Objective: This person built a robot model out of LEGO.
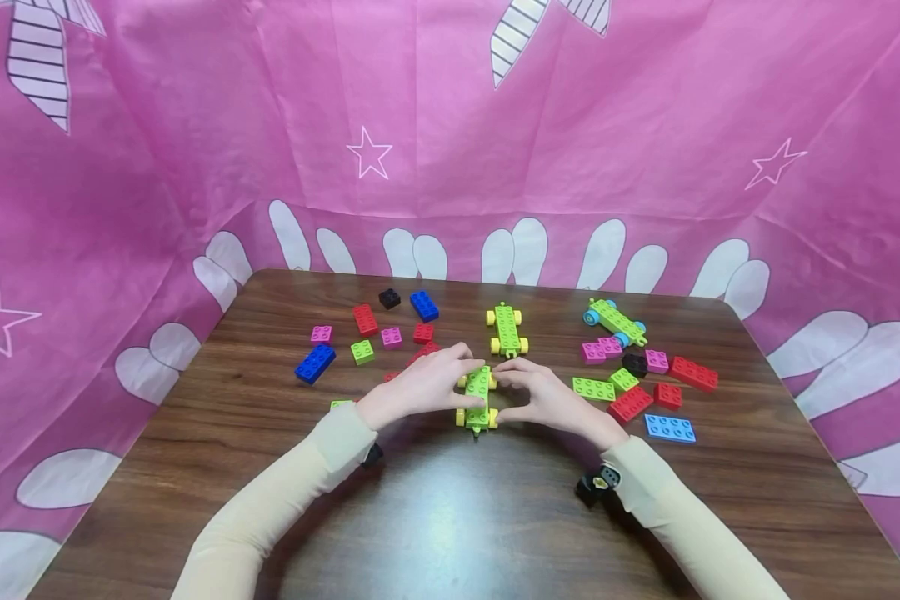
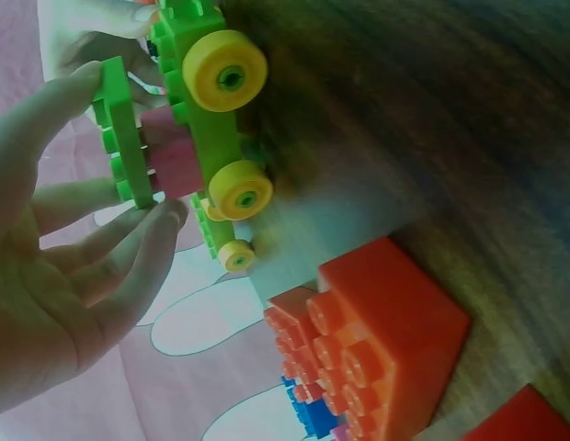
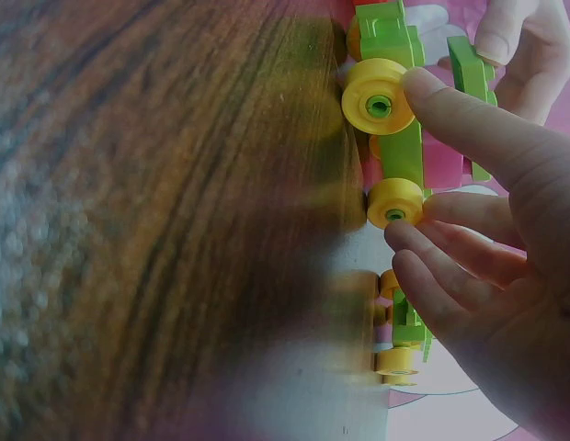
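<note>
Both hands work the green car (image 1: 477, 398): my left hand (image 1: 420, 385) pinches its top plate (image 2: 119, 129), my right hand (image 1: 546, 398) grips the wheels (image 3: 378, 96), steadying it on the table (image 1: 450, 508).

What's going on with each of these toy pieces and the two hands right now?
Green wheeled car: on the table, held between both hands, a pink brick and green plate stacked on it.
Left hand: holds the green plate.
Right hand: fingertips on the yellow wheels.
Second green car: standing alone, untouched.
Blue-wheeled car: untouched.
Loose bricks: scattered flat.
</note>
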The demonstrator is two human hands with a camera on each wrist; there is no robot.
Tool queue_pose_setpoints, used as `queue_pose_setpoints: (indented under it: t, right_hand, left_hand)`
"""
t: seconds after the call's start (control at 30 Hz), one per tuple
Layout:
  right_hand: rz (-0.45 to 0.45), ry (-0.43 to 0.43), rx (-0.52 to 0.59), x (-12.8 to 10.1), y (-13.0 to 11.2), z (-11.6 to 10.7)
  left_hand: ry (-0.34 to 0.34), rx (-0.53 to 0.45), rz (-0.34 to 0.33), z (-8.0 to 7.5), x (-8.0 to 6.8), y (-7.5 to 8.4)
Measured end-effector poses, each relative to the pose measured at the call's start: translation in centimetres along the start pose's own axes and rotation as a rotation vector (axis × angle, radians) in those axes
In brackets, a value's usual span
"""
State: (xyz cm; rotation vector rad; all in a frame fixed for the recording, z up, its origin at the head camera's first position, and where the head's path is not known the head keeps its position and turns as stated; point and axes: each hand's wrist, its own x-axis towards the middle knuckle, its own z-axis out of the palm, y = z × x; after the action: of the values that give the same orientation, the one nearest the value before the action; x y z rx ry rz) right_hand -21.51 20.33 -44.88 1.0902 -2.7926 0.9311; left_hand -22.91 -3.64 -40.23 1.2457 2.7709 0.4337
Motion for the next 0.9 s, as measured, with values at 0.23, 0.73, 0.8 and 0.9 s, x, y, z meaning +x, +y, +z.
queue_pose_setpoints:
  t: [0.23,0.73,0.8,0.9]
  right_hand:
    - [-0.004,0.018,-0.008,0.08,0.18,0.08]
    - [0.004,0.03,-0.008,0.07,-0.16,0.26]
    - [0.008,0.027,-0.006,0.13,-0.26,0.25]
    - [0.024,0.018,-0.003,0.16,-0.38,0.26]
  left_hand:
    - [0.043,-0.017,0.011,0.65,0.13,-0.21]
    - [0.048,-0.173,-0.035,0.88,0.32,-0.4]
    - [0.04,-0.179,-0.035,0.82,0.32,-0.45]
    - [0.026,-0.176,-0.032,0.73,0.31,-0.44]
